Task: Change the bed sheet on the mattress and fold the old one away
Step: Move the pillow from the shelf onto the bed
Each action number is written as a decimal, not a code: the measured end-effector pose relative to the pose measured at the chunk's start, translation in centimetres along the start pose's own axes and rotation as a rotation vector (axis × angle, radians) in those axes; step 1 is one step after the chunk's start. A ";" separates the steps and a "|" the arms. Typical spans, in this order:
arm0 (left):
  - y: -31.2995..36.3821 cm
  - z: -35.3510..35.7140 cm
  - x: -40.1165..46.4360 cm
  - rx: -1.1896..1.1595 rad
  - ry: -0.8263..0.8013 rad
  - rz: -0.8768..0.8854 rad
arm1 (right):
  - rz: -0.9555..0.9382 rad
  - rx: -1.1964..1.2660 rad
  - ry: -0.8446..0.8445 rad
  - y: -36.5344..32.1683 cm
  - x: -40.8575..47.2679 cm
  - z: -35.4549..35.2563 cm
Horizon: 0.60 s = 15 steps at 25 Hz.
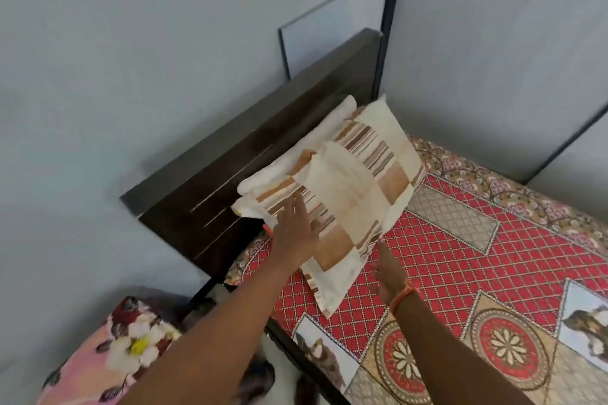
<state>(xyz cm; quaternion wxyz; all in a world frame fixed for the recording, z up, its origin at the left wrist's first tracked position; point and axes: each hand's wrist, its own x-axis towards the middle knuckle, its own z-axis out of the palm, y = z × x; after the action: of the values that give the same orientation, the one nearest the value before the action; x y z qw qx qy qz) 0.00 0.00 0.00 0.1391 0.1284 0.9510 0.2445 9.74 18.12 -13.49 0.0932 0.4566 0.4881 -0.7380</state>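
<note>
Cream striped pillow (345, 181) rests under left hand (296, 230), above right hand (388, 270).

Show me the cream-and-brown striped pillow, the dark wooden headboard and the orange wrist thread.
cream-and-brown striped pillow (355, 174): head view, its plain cream middle panel.
dark wooden headboard (230, 168): head view, its front face.
orange wrist thread (404, 295): head view, on the right wrist.

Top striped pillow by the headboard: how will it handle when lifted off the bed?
The top pillow is probably soft and floppy: its near corner hangs limp past the left hand. Likely light for its bulk, since it sits tilted on open fingers. Its loose cover may slide, so two hands seem wiser; the right hand is beside it.
</note>
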 end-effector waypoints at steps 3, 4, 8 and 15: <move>-2.9 1.4 8.8 0.198 0.088 0.054 | 0.026 0.066 0.100 0.0 7.6 3.4; -3.8 1.9 11.5 0.265 0.073 0.071 | 0.017 0.113 0.092 2.3 12.3 2.8; -5.1 5.1 18.8 0.311 -0.037 0.072 | -0.011 0.320 0.161 0.3 14.2 6.4; -5.2 5.9 20.0 0.054 -0.129 0.029 | 0.026 0.515 0.173 -0.5 13.8 3.7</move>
<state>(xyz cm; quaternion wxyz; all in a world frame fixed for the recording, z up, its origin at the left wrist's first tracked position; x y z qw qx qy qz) -17.56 4.39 -11.65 0.1931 0.1612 0.9443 0.2121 -0.51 19.66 -23.37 -0.0586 0.5326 0.2848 -0.7948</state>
